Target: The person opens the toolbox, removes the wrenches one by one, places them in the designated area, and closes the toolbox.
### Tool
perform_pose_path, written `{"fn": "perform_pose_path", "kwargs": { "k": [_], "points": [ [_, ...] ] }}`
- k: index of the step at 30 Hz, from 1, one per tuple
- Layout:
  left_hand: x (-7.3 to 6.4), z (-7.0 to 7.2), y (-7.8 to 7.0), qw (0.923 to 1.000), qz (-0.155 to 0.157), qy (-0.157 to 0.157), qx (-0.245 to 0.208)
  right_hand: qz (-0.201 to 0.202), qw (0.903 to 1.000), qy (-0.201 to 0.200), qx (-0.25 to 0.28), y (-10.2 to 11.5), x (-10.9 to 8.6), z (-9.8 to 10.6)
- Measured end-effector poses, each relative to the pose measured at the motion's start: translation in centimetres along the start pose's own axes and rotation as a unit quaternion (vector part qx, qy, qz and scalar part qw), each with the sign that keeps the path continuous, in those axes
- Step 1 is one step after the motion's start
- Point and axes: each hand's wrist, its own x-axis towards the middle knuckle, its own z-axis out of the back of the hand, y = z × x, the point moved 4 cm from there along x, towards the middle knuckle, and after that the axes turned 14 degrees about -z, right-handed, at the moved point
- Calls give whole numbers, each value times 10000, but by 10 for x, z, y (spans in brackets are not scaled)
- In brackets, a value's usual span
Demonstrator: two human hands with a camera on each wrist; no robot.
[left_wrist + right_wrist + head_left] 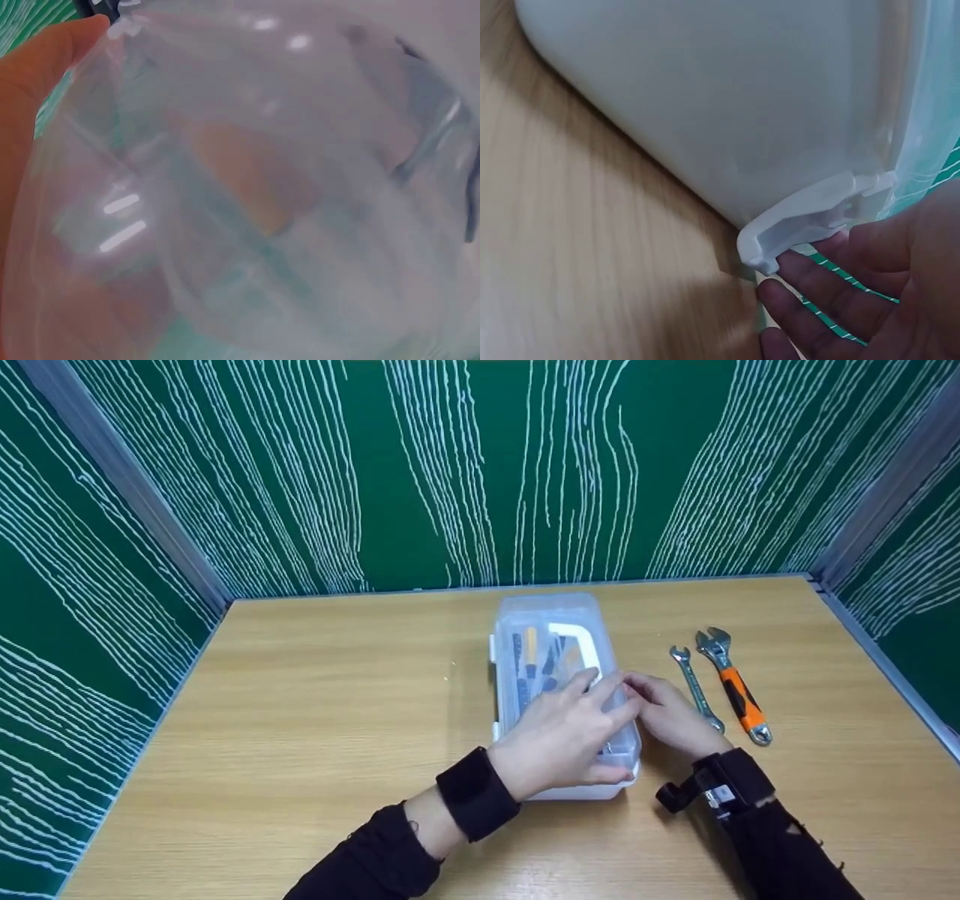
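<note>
A box with a clear lid [551,607] and white lower body [705,90] stands on the table, tools showing dimly inside. My left hand [566,727] rests across the lid with its fingers spread. In the left wrist view, a finger [37,75] reaches along the blurred clear plastic. My right hand [671,716] is at the box's right side. Up close, the right hand [877,277] touches a white latch [802,214] with its fingertips, the lower fingers apart from it. The latch stands out from the box wall.
Right of the box lie an open-end wrench [696,690] and an adjustable wrench [739,694] with an orange and black handle. Green walls with white lines enclose the wooden table [337,697] at the back and sides.
</note>
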Motion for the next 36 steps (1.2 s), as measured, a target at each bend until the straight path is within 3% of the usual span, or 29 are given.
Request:
{"fn": "perform_pose_path", "kwargs": {
  "k": [6,10,12,17,19,22,28,36],
  "points": [
    [-14,7,12,9947,63,-632,-808,128,9997,-204,38,1,1,5],
    [-33,10,27,9849,541,-1029,-1286,264,9987,-441,-29,3,0,10],
    [-44,9,35,9762,933,-1169,-1568,224,9985,-502,-23,3,0,14],
    [-67,-2,52,9440,1979,-1406,-2234,-74,9979,-496,402,4,-4,26],
    [-73,-7,55,9339,2224,-1456,-2392,-175,9967,-467,637,4,-6,30],
    [-78,-11,58,9250,2383,-1501,-2551,-249,9939,-370,1014,6,-10,36],
    [-80,-13,59,9205,2439,-1501,-2657,-323,9875,-98,1541,13,-15,37],
    [-82,-11,58,9207,2415,-1532,-2655,-193,9868,49,1605,18,-18,26]
  ]
}}
